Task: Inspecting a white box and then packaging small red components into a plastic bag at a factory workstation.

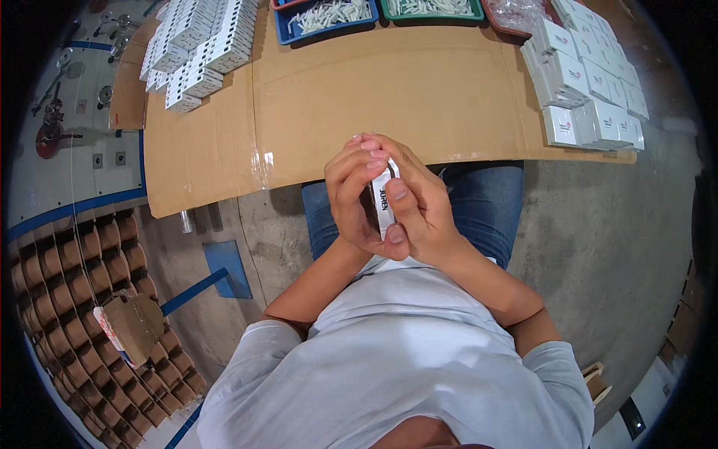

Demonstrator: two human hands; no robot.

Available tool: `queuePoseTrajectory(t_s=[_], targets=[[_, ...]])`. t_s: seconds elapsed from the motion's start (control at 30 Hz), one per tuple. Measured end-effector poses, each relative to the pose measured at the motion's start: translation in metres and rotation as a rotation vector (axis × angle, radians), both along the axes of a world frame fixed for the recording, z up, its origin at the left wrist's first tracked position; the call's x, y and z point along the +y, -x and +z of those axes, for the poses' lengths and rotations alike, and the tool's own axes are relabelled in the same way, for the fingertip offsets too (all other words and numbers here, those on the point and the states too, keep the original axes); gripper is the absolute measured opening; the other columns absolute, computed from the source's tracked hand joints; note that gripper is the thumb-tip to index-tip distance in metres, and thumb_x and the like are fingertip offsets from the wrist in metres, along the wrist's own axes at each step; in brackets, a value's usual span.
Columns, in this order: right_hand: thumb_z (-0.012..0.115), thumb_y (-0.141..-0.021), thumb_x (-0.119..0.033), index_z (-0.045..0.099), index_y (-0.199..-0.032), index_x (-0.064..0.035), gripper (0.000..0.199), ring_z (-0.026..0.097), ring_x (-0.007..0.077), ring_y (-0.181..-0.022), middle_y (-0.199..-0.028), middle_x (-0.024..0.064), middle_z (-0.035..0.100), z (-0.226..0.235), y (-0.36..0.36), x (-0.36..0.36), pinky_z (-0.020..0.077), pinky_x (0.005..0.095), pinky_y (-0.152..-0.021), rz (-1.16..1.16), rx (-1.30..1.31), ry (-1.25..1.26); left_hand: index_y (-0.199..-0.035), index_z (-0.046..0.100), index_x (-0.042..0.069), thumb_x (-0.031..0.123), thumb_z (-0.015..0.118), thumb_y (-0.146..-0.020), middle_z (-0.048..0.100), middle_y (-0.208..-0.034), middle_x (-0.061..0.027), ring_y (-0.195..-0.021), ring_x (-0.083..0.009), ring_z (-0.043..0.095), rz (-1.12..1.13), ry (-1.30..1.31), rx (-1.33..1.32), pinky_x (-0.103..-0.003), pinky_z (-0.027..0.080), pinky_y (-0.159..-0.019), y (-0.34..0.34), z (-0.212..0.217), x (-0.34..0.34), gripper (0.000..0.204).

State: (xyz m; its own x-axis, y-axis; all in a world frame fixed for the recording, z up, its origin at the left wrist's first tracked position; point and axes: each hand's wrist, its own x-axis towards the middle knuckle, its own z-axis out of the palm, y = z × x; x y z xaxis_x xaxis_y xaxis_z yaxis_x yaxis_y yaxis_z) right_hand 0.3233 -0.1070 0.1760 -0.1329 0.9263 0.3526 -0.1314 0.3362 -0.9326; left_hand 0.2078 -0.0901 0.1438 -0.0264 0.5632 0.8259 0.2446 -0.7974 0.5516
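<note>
Close to my body, just past the table's front edge, both hands are wrapped round a small white box (pixel 384 203) with dark lettering on its narrow side. It stands on end, slightly tilted. My left hand (pixel 348 188) cups its left side, with the fingers bent over the top and the thumb at the bottom. From the right, my right hand (pixel 428 211) closes on it, the thumb pressed against the printed face. Much of the box is hidden by my fingers and palms.
Cardboard covers the table (pixel 389 97). White boxes with dark square marks (pixel 198 56) are stacked back left; white cartons (pixel 591 82) stand right. At the back, a blue tray (pixel 283 31) and a green tray (pixel 479 13) hold small white pieces; a reddish tray (pixel 502 28) holds clear plastic.
</note>
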Motion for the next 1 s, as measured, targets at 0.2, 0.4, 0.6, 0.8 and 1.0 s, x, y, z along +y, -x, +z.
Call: queuePoseTrajectory(t_s=[0.2, 0.4, 0.6, 0.8, 1.0], targets=[[0.066, -0.099, -0.044, 0.041, -0.149, 0.0056, 0.074, 0.053, 0.0334, -0.134, -0.148, 0.0246, 0.051, 0.001, -0.008, 0.007, 0.0415, 0.0424, -0.111, -0.085, 0.164, 0.049, -0.144, 0.041, -0.007, 0.064, 0.057, -0.089, 0.047, -0.137, -0.0279, -0.128, -0.0414, 0.051, -0.046, 0.213, -0.113, -0.054, 0.04, -0.11, -0.017, -0.002, 0.008, 0.091], [0.071, -0.093, -0.053, 0.04, -0.146, 0.0012, 0.082, 0.043, 0.0344, -0.144, -0.155, 0.0291, 0.041, -0.01, -0.025, 0.016, 0.0318, 0.0459, -0.119, -0.106, 0.166, -0.08, -0.158, 0.023, -0.008, 0.076, 0.067, -0.081, 0.045, -0.147, -0.0251, -0.135, -0.0366, 0.05, -0.381, 0.644, -0.136, -0.045, 0.041, -0.113, -0.008, 0.003, 0.001, 0.122], [0.065, -0.094, -0.057, 0.038, -0.148, 0.0006, 0.083, 0.037, 0.0403, -0.148, -0.157, 0.0356, 0.033, -0.016, -0.029, 0.015, 0.0298, 0.0489, -0.12, -0.045, 0.197, -0.152, -0.152, 0.036, -0.01, 0.055, 0.088, -0.074, 0.046, -0.147, -0.0268, -0.131, -0.036, 0.055, -0.361, 0.428, -0.002, -0.044, 0.049, -0.107, -0.001, 0.003, 0.009, 0.114], [0.063, -0.097, -0.053, 0.04, -0.147, 0.0017, 0.078, 0.034, 0.0415, -0.15, -0.156, 0.0359, 0.034, -0.016, -0.027, 0.018, 0.0249, 0.0479, -0.122, -0.013, 0.214, -0.221, -0.152, 0.037, -0.01, 0.05, 0.089, -0.075, 0.046, -0.146, -0.0267, -0.132, -0.0362, 0.054, -0.333, 0.392, 0.008, -0.044, 0.049, -0.107, 0.001, -0.001, 0.008, 0.11], [0.062, -0.096, -0.054, 0.041, -0.147, 0.0015, 0.078, 0.034, 0.042, -0.15, -0.156, 0.0361, 0.034, -0.016, -0.027, 0.016, 0.0254, 0.0481, -0.122, -0.014, 0.207, -0.224, -0.152, 0.037, -0.01, 0.046, 0.091, -0.074, 0.046, -0.146, -0.0267, -0.133, -0.0363, 0.054, -0.34, 0.422, -0.01, -0.044, 0.049, -0.108, 0.001, -0.002, 0.005, 0.11]])
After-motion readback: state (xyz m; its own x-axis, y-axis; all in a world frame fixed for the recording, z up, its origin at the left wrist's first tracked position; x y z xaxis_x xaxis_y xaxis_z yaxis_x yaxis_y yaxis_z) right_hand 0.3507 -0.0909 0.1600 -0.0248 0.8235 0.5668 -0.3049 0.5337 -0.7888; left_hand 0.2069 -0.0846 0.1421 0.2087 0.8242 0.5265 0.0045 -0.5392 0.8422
